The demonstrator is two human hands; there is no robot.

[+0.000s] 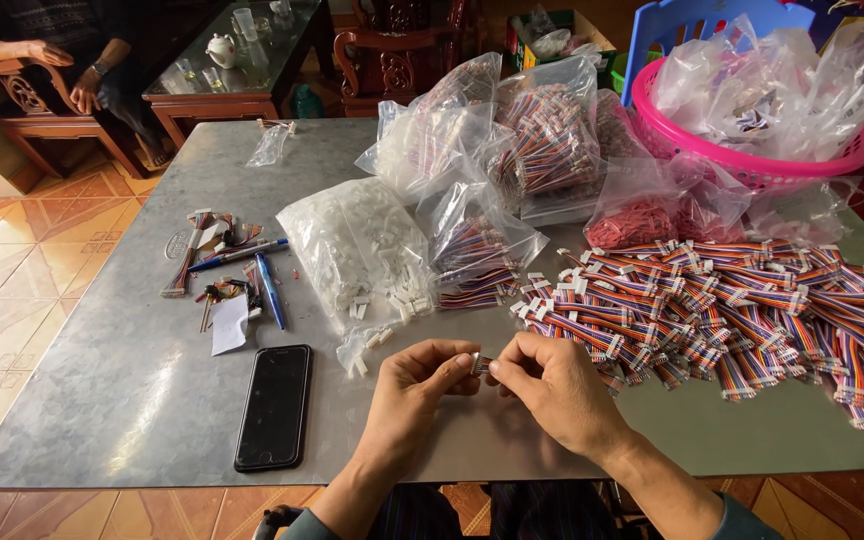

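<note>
Two bare hands meet low over the grey metal table in the head view. The left hand and the right hand are both pinched shut on one small connector piece, fingertips touching it from either side; the piece is mostly hidden between them, so its exact form cannot be told. It sits above the table's near edge, just in front of the spilled white plastic housings.

Right of the hands lies a broad heap of rainbow ribbon cables with white ends, its near edge just beside the right hand. Behind the hands stands a clear bag of white housings, open toward the person, and next to it a clear bag of ribbon cables. Further back are more filled clear bags and a bag of red rubber bands. A pink plastic basket stuffed with clear bags stands at the far right.

To the left, well apart from the hands, a black phone lies face up near the table's edge. Beyond it are a blue pen, a white scrap of paper and a few loose wire bits.

At the far left another person — only a hand on a wooden armchair shows clearly — sits beside a glass-topped side table.
</note>
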